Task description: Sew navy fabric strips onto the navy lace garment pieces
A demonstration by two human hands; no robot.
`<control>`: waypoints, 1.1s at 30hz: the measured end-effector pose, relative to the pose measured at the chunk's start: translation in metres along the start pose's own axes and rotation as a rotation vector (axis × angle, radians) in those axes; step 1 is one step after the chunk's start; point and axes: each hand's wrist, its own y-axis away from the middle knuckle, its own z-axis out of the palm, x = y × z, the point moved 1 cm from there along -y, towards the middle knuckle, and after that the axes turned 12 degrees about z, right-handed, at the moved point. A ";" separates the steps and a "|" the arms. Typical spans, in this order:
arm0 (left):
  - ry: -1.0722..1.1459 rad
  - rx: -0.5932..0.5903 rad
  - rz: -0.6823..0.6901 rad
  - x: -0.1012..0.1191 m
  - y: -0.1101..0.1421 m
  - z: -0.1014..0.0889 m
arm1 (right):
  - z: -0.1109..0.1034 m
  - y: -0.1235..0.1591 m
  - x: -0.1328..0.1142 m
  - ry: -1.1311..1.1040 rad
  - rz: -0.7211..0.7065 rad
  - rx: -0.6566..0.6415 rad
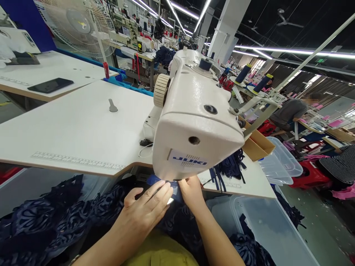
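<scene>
A cream sewing machine (194, 144) marked JUKI stands straight ahead; its head hides the needle area. Under it lies a piece of dark blue fabric (177, 193). My left hand (149, 201) rests flat on the fabric, fingers stretched forward and thumb apart. Close beside it, my right hand (192, 194) has its fingers closed at the fabric's right edge, with the fingertips partly hidden beneath the machine head. Navy patterned lace (63, 218) spreads below the table on the left, and more dark fabric hangs under my hands.
The white table (77, 122) bears a small grey metal piece (112, 106). Navy strips (229, 166) lie to the machine's right, near a cardboard box (257, 144) and clear bin (280, 159). A phone (51, 85) and fan (79, 27) are left. Other people work at right.
</scene>
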 end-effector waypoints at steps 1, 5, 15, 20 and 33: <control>0.003 0.017 -0.022 0.001 -0.002 0.000 | 0.000 -0.003 -0.001 0.028 -0.008 0.008; 0.009 0.029 -0.077 0.003 -0.003 0.000 | 0.002 -0.011 -0.004 0.074 -0.034 -0.004; 0.048 0.039 -0.125 0.005 -0.011 -0.005 | 0.006 -0.018 -0.004 0.059 -0.110 -0.079; 0.048 0.034 -0.153 0.008 -0.010 -0.002 | 0.007 -0.019 -0.002 0.042 -0.124 -0.066; 0.065 0.030 -0.175 0.009 -0.008 -0.002 | 0.007 -0.019 0.003 0.045 -0.130 -0.072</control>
